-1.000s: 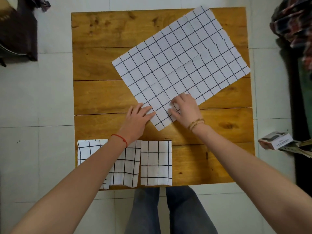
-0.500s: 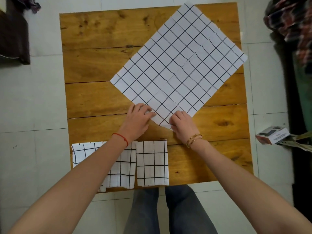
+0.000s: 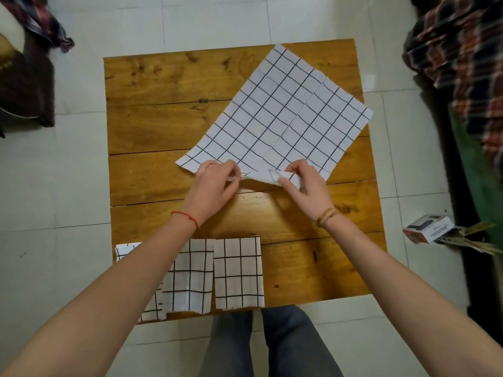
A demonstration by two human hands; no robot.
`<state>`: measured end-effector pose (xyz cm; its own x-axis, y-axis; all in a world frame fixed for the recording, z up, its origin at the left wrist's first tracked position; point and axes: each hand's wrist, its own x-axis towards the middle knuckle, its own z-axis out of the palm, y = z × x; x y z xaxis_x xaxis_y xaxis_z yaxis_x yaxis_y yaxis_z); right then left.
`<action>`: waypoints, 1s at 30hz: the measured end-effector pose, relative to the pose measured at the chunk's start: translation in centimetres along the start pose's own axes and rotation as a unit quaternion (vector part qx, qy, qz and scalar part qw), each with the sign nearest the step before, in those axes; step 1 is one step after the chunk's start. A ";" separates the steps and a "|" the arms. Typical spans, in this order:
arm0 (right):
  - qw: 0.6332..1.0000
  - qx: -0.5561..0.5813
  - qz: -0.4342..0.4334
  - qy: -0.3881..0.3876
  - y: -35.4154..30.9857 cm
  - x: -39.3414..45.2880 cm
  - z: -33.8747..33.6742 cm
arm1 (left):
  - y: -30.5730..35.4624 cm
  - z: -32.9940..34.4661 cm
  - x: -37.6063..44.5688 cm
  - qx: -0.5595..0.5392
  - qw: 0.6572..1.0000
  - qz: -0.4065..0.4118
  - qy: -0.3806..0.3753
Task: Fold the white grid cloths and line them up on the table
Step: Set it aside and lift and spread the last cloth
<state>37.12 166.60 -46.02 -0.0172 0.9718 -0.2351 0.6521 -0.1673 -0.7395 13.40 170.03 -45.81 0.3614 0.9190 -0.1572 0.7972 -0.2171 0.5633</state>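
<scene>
An unfolded white grid cloth (image 3: 275, 118) lies at an angle across the far right part of the wooden table (image 3: 152, 126). My left hand (image 3: 215, 183) and my right hand (image 3: 304, 183) both pinch its near edge, lifted slightly off the wood, with the corner curled under my right fingers. A seam or second layer runs through the cloth's right half. Along the near edge three folded grid cloths lie side by side: one at the left (image 3: 128, 250) mostly under my left forearm, a middle one (image 3: 190, 281), and a right one (image 3: 238, 273).
Bare wood fills the table's left half and near right corner. On the tiled floor a small box (image 3: 428, 227) lies to the right. Plaid fabric (image 3: 462, 50) hangs at the right edge, dark furniture (image 3: 24, 85) at the left. My legs show under the near edge.
The big cloth has turned and slid toward me. My hands went from lying flat on its near corner to pinching and lifting its near edge. The view has pulled back.
</scene>
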 end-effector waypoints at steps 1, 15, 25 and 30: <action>0.999 -0.044 -0.016 -0.005 -0.7 -0.1 -0.6 | 0.6 -0.8 0.3 0.003 1.000 0.011 0.003; 0.985 -0.074 -0.132 0.083 -9.9 0.2 -12.3 | 6.6 -12.6 0.9 -0.023 0.996 0.077 0.032; 0.985 -0.065 -0.108 0.115 -14.4 0.1 -21.8 | 10.5 -20.0 -1.1 0.005 0.993 0.020 0.119; 0.984 -0.084 -0.102 0.116 -16.0 -0.8 -25.3 | 11.7 -23.1 -2.6 0.008 0.988 0.010 0.151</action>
<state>45.84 172.67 -18.05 -0.0009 0.9974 0.0720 0.7699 0.0467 -0.6365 10.61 172.69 -20.11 0.2172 0.9705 0.1047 0.8005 -0.2385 0.5498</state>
